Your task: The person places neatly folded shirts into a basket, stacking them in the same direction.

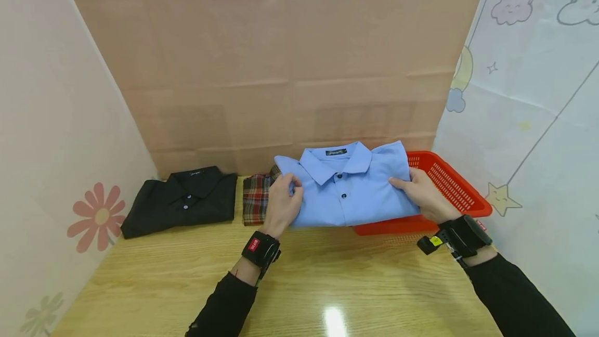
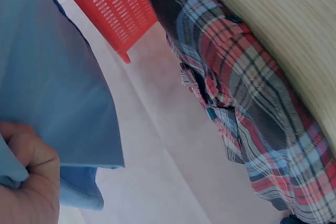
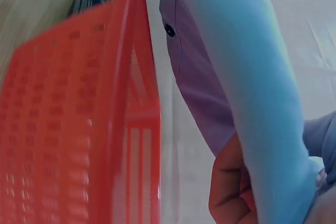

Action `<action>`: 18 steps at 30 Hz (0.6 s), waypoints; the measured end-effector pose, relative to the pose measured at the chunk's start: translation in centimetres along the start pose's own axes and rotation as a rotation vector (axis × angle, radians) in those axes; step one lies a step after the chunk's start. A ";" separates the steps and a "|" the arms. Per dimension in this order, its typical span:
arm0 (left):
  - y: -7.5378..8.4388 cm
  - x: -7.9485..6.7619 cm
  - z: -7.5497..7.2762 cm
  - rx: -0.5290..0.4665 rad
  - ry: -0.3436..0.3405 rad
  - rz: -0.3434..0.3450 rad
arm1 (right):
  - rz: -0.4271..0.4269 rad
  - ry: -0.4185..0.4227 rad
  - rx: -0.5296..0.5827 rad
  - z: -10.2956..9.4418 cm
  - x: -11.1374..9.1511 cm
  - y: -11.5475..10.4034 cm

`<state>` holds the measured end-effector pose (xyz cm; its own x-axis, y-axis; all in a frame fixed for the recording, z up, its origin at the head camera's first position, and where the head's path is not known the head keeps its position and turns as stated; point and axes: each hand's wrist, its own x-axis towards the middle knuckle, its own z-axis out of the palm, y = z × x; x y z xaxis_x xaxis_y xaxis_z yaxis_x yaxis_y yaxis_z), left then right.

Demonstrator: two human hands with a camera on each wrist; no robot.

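Observation:
Both hands hold up a folded light blue shirt [image 1: 323, 196], its collar at the top and dark buttons down the front. The left hand [image 1: 283, 202] pinches the shirt's left side, and the left wrist view shows cloth bunched between thumb and finger. On the opposite side, the right hand [image 1: 423, 194] grips the edge, thumb in front and fingers behind, as the right wrist view [image 3: 231, 182] shows. The shirt overlaps a red basket [image 1: 449, 183] in the head view. Partly hidden behind the left hand lies a folded plaid shirt [image 1: 255, 199].
A folded black shirt [image 1: 184, 202] lies at the left of the wooden table [image 1: 299, 285]. Brown paper [image 1: 281, 56] covers the back, and printed white panels stand at both sides. The basket sits near the right panel [image 1: 538, 134].

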<state>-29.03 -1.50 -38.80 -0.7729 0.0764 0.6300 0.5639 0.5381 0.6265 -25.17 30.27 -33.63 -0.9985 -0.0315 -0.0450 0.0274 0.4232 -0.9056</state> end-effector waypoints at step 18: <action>4.1 2.3 3.6 -0.109 -0.328 -0.009 | 0.005 0.148 -0.066 -6.6 1.2 1.8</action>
<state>-29.56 3.97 -36.39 -0.8201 0.3476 0.4545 0.5711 0.4484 0.6876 -26.62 36.95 -32.51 -0.9945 0.1028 0.0173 0.0345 0.4815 -0.8758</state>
